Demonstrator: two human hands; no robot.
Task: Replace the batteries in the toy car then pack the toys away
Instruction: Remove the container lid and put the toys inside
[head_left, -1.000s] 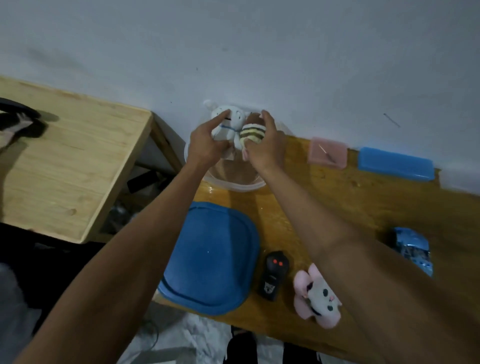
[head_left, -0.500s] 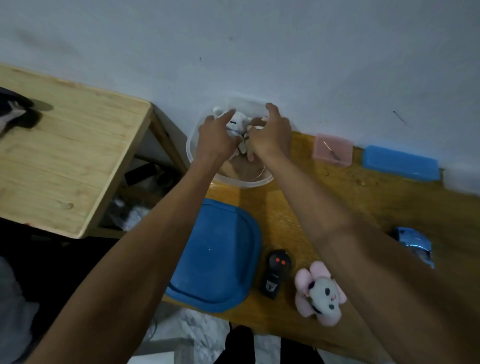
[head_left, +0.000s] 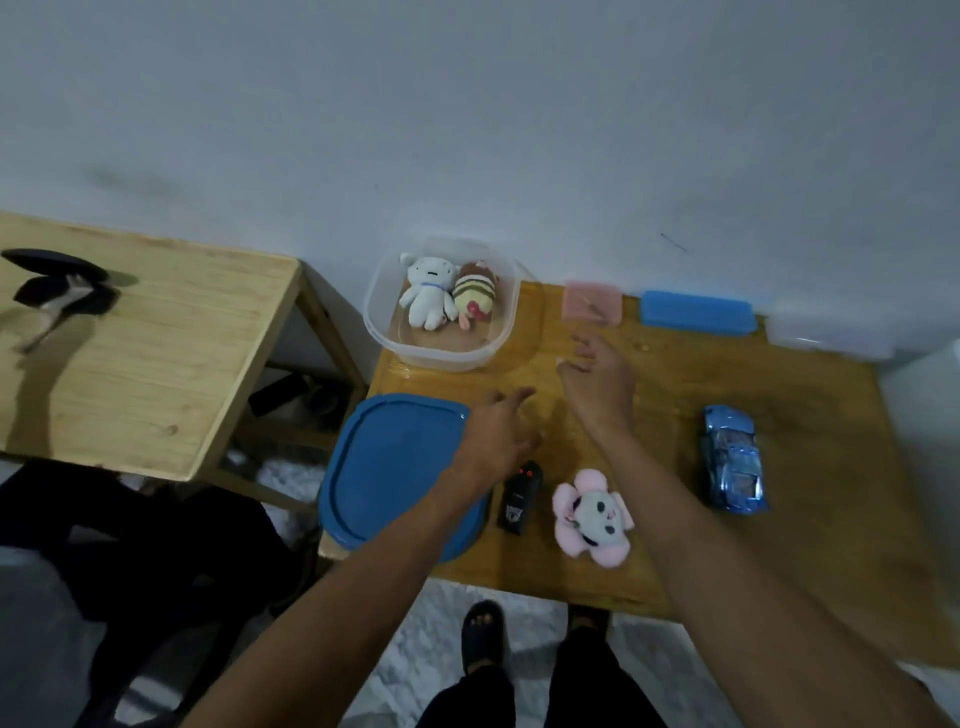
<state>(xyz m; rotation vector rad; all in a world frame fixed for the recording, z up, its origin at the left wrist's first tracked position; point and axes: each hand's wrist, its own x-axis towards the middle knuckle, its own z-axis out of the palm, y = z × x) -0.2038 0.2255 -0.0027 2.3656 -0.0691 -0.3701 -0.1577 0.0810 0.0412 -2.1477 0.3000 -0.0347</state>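
The clear plastic tub (head_left: 441, 356) at the far left of the wooden table (head_left: 810, 499) stands open from above; a white bear plush (head_left: 428, 291) and a brown striped plush (head_left: 475, 296) fill its far half, the near half bare. Bare wood lies between the tub and the pink flower plush (head_left: 592, 514). Along the near edge the blue lid (head_left: 384, 467), black remote (head_left: 519, 501) and flower plush sit close together; the blue toy car (head_left: 732, 462) stands well apart to the right.
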